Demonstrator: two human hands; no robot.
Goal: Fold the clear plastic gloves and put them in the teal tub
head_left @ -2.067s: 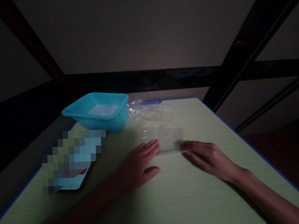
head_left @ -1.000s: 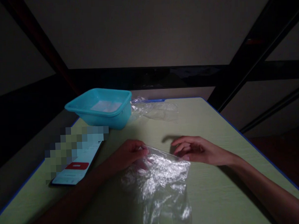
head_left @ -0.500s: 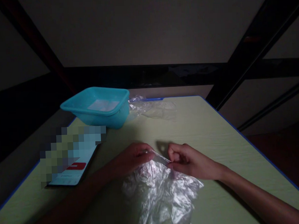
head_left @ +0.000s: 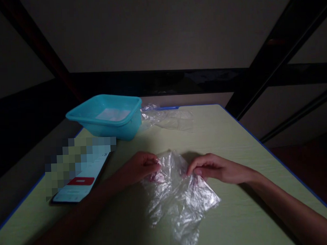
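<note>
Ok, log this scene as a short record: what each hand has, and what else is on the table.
Left: left hand pinches the clear plastic bag at its upper left edge
Right: right hand pinches its upper right edge
Bag: crumpled, lower part lying on the green table
Far left: teal basin, loose clear plastic beside it
Near left: phone, screen lit, lying flat

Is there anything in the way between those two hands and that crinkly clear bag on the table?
Nothing visible does. The left hand and the right hand each pinch the clear bag at its upper edge. The teal basin, the phone and the other clear plastic lie apart from it, farther off on the table.
</note>
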